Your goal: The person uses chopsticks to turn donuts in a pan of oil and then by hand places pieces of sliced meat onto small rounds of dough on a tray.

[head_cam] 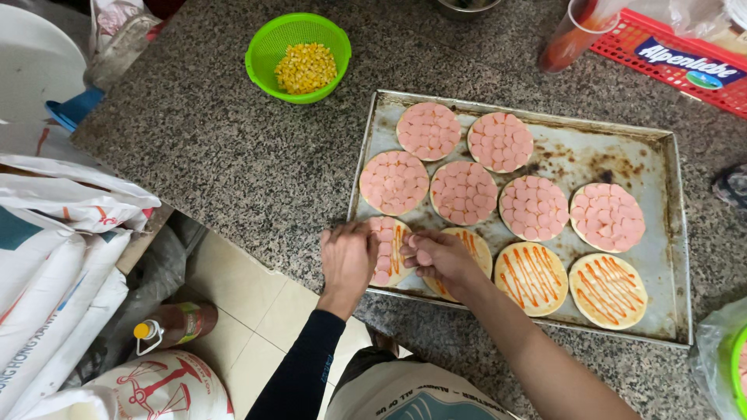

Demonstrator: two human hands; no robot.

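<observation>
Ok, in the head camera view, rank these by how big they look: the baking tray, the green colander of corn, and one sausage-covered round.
Largest to smallest:
1. baking tray
2. green colander
3. sausage-covered round
The colander lies farther from the camera, but its lead over the round is clear.

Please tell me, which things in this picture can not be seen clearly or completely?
- Head view: the near-left dough round is partly covered by the left hand.
- The round beside it is half hidden under the right hand; what its fingertips pinch is too small to tell.
- The metal bowl and the red basket are cut by the top edge.
- The green container in a bag is cut by the right edge.
</observation>
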